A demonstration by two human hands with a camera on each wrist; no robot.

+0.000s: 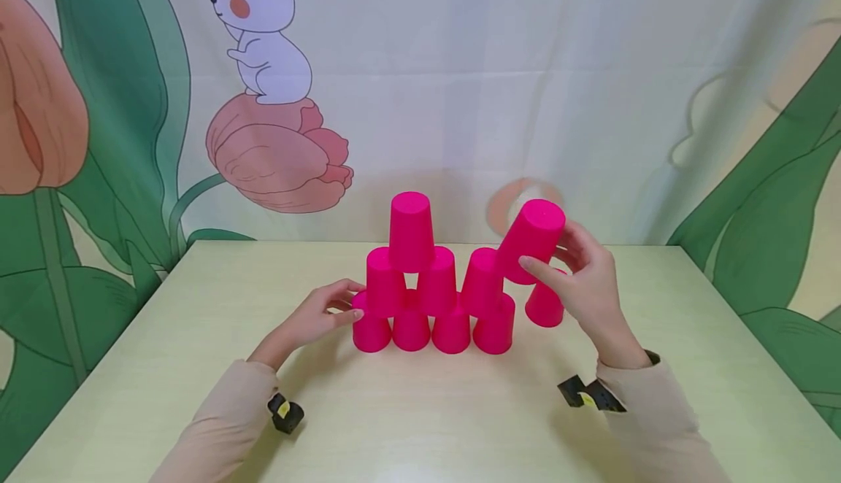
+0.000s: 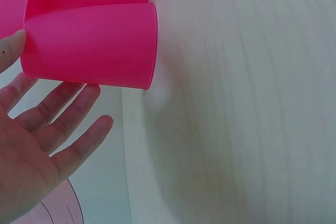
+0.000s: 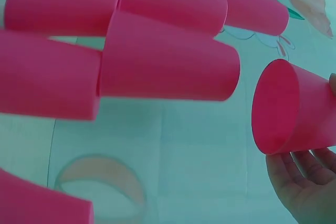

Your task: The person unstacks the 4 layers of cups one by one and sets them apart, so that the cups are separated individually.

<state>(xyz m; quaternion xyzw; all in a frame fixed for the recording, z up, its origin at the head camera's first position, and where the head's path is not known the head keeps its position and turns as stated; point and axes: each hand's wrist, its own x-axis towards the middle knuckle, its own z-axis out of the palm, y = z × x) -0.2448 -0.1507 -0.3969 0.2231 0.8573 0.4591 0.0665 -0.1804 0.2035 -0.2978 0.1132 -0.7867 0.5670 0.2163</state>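
Observation:
Pink cups stand mouth-down in a stepped stack: a bottom row of several, three in the middle row, and a single top cup (image 1: 410, 231) at the left. My right hand (image 1: 591, 282) grips a tilted pink cup (image 1: 535, 235) in the air beside the right middle-row cup (image 1: 482, 284). Its mouth, seen in the right wrist view, faces the stack, apart from it. At the stack's left end, my left hand (image 1: 318, 315) rests against the bottom-row cup (image 1: 371, 330). In the left wrist view, the thumb and loosely extended fingers lie about that cup (image 2: 89, 45).
Another pink cup (image 1: 544, 306) stands alone on the pale wooden table (image 1: 420, 410), right of the stack and partly behind my right hand. A printed curtain (image 1: 420, 103) hangs behind the table's back edge. Small black cameras sit on both wrists.

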